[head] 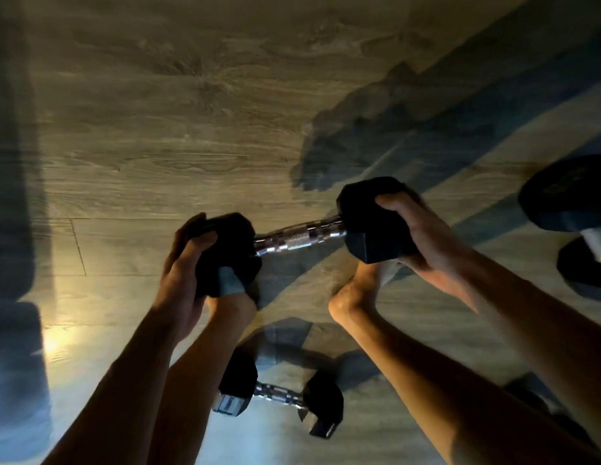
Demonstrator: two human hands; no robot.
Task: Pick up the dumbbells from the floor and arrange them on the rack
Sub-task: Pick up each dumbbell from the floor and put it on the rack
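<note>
Head view: black hexagonal chrome-handled dumbbell [299,238], handle bare.
Left hand [181,263]: grips its left head.
Right hand [423,236]: grips its right head.

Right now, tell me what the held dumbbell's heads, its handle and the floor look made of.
Held dumbbell's heads: probably rubber coating, matte black, dull sheen on the hexagonal facets.
Handle: metal, likely chromed steel; bright reflections and a knurled middle band.
Floor: wood-look planks with grey-brown grain and seams; real wood or laminate, cannot tell.
</note>
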